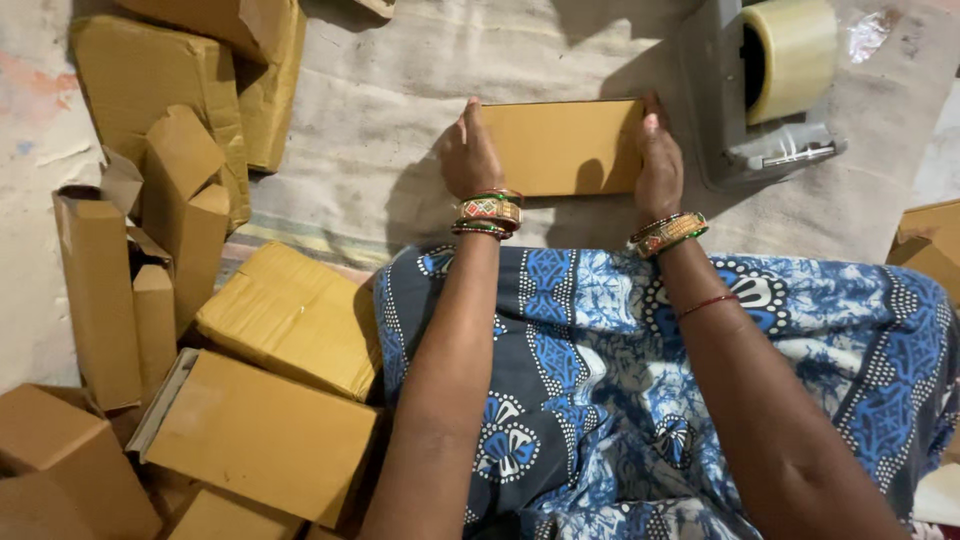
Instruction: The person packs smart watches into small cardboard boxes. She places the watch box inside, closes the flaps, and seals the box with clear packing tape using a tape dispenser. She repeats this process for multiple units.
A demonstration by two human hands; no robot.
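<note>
Two hands — left hand (468,152) | right hand (657,160) | fingers grasping flat brown box (560,145)

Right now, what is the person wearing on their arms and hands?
Both arms are bare, no sleeves. The left hand has a stack of red, green and gold bangles at its wrist. The right hand has similar bangles, plus a thin red thread further up the forearm.

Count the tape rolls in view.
1. The tape roll sits on the grey dispenser at top right, beyond the right hand. Others may lie out of frame.
</note>
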